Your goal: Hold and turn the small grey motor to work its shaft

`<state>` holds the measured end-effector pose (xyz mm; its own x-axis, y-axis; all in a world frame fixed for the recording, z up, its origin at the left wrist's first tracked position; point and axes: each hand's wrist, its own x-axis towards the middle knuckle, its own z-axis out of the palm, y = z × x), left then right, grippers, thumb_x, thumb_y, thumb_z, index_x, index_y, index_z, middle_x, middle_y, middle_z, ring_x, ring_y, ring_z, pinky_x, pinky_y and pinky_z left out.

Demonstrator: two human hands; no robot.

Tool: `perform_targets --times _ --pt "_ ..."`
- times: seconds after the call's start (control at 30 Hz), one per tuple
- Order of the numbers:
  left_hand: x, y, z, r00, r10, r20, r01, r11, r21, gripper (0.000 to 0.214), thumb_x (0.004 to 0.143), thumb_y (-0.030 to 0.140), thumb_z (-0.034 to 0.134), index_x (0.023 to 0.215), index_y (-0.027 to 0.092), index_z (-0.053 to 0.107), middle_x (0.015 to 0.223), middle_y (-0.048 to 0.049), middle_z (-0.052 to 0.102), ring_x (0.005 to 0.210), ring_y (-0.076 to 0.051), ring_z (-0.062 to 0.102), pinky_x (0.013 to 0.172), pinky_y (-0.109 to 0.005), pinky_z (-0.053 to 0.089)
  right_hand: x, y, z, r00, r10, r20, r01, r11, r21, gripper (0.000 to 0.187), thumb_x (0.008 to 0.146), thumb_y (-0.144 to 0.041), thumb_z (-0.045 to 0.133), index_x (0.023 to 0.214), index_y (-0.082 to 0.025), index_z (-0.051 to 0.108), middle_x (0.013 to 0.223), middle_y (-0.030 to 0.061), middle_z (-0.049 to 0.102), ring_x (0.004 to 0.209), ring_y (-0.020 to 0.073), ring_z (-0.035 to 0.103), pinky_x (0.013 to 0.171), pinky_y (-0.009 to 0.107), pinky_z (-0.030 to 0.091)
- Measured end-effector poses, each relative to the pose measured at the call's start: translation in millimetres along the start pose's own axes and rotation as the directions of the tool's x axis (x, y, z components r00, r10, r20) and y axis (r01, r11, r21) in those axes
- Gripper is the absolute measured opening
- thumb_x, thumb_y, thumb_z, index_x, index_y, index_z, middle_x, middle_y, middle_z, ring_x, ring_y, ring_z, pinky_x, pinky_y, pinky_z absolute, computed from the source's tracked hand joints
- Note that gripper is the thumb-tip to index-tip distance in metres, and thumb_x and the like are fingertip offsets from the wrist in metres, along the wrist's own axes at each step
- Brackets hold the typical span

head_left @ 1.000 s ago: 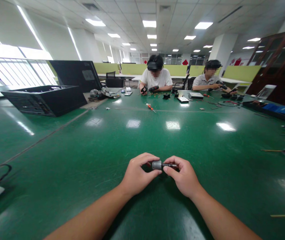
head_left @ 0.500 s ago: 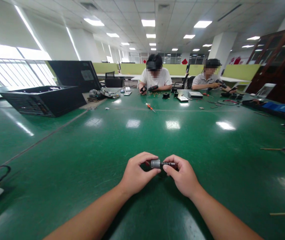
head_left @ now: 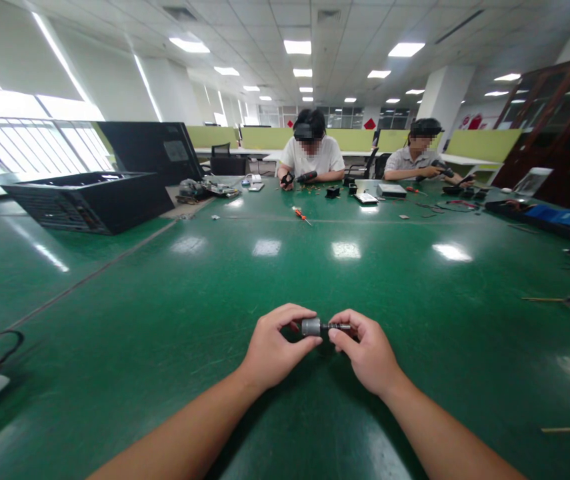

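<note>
My left hand [head_left: 275,347] is closed around a grey metal cylinder [head_left: 310,327], thumb below and fingers above. From the cylinder's right end runs a thin ridged metal shaft [head_left: 339,327], whose kind I cannot make out. My right hand [head_left: 365,350] pinches this shaft between thumb and fingers. Cylinder and shaft lie in one level line, held low above the green table [head_left: 285,287]. The fingers hide part of both.
An open black computer case [head_left: 89,203] stands at the left. An orange screwdriver [head_left: 301,215] lies toward the far side. Two co-workers sit across with parts before them. A black tray [head_left: 545,217] with blue items is at the right, and a cable [head_left: 15,343] at the left edge.
My right thumb and fingers have shifted slightly right along the shaft, so a little more of it shows near the cylinder. My left hand has barely moved.
</note>
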<state>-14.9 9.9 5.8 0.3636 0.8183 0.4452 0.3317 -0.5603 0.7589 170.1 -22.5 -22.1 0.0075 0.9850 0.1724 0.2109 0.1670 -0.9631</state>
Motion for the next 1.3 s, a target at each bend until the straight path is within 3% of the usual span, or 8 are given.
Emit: perform_targets --times 1.3 --pt "-0.4 -5.5 -0.8 0.996 -0.065 -0.058 0.066 0.998 0.013 0.028 0.069 0.016 0.078 0.095 0.022 0.071 0.091 -0.0011 0.069 0.083 -0.017 0.063 0.072 -0.027 0.048 1.7 3.5 2.6 0.997 0.062 -0.045 -0.053 0.984 0.171 0.018 0.082 -0.03 0.06 0.092 -0.015 0.061 0.069 0.0007 0.06 0.059 0.0149 0.055 0.059 0.028 0.043"
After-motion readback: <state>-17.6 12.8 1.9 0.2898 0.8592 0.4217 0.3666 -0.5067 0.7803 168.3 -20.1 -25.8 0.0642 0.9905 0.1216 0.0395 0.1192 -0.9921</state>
